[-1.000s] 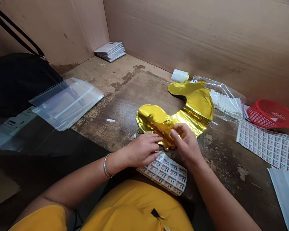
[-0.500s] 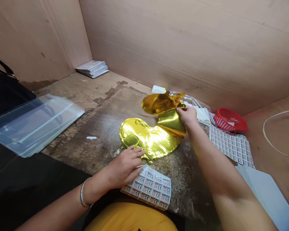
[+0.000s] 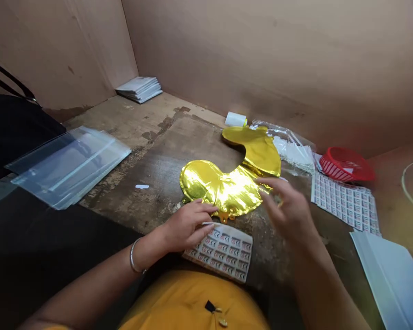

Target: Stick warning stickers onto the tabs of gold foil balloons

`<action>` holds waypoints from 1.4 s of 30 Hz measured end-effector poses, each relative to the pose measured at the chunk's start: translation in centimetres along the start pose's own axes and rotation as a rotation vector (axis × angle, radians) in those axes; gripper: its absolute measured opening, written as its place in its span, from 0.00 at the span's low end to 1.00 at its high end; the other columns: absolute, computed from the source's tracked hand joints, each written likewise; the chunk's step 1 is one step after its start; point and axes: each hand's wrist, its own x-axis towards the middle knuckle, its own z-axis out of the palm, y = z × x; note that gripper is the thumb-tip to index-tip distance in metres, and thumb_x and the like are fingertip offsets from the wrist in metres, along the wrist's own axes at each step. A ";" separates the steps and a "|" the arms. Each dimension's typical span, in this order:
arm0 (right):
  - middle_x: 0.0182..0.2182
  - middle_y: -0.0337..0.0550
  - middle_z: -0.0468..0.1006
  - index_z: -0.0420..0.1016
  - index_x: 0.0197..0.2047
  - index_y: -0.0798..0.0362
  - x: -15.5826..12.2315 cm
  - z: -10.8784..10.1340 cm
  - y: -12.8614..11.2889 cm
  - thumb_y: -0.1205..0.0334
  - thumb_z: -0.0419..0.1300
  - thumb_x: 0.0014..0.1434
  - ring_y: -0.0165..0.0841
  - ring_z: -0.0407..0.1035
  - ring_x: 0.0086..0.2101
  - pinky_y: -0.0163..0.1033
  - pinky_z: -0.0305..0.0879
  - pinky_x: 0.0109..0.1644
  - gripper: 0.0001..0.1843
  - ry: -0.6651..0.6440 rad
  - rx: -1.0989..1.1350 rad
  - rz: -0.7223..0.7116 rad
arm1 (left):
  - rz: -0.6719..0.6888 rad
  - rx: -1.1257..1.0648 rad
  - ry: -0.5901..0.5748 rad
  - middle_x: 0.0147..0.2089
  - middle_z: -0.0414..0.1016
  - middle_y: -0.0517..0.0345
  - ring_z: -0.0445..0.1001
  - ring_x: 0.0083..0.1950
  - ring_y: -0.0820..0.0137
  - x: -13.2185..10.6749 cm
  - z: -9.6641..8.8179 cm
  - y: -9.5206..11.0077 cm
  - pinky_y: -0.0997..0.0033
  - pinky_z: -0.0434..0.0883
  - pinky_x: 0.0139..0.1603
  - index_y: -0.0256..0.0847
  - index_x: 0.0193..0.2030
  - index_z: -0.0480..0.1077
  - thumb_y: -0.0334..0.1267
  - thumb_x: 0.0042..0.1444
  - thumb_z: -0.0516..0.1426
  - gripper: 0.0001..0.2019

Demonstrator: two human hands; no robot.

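A shiny gold foil balloon (image 3: 234,185), flat and curved like a letter or number, lies unfolded on the worn table. My left hand (image 3: 187,224) rests at its near edge with the fingers stretched out, fingertips on or just beside the foil. Under that hand's thumb side is a sheet of small CE stickers (image 3: 223,252), close to my body. My right hand (image 3: 287,208), somewhat blurred, is at the balloon's right edge with thumb and fingers apart and nothing between them. Whether it touches the foil I cannot tell.
Clear plastic sleeves (image 3: 75,165) lie at left, and a stack of white packets (image 3: 139,89) sits in the back corner. To the right are a plastic bag with white pieces (image 3: 292,153), a red basket (image 3: 346,164), another sticker sheet (image 3: 346,201) and white sheets (image 3: 388,275).
The balloon's upper part, folded up in my right hand before, now lies spread out. My right hand has let go and come back toward me. My left hand stays beside the near edge.
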 end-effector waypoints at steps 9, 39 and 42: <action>0.30 0.42 0.80 0.76 0.36 0.51 -8.6 0.9 -3.4 0.53 0.58 0.60 0.36 0.74 0.30 0.38 0.70 0.32 0.11 -0.391 0.294 0.334 | -0.630 -0.725 0.045 0.31 0.78 0.56 0.74 0.29 0.72 -0.5 0.8 3.9 0.74 0.72 0.29 0.34 0.35 0.73 0.43 0.56 0.58 0.12; 0.34 0.42 0.76 0.75 0.36 0.49 -7.2 2.6 -6.5 0.64 0.60 0.61 0.35 0.70 0.38 0.41 0.68 0.41 0.03 -0.254 0.175 -0.003 | -0.479 -0.477 0.165 0.34 0.79 0.58 0.75 0.35 0.73 -2.4 1.9 4.4 0.75 0.69 0.39 0.37 0.38 0.76 0.33 0.59 0.57 0.06; 0.32 0.42 0.76 0.75 0.35 0.50 -7.1 2.9 -6.7 0.66 0.61 0.60 0.35 0.69 0.37 0.40 0.68 0.40 0.02 -0.178 0.118 -0.081 | -0.510 -0.480 0.154 0.33 0.78 0.59 0.73 0.35 0.73 -2.4 1.8 4.6 0.75 0.68 0.39 0.36 0.37 0.76 0.34 0.59 0.57 0.07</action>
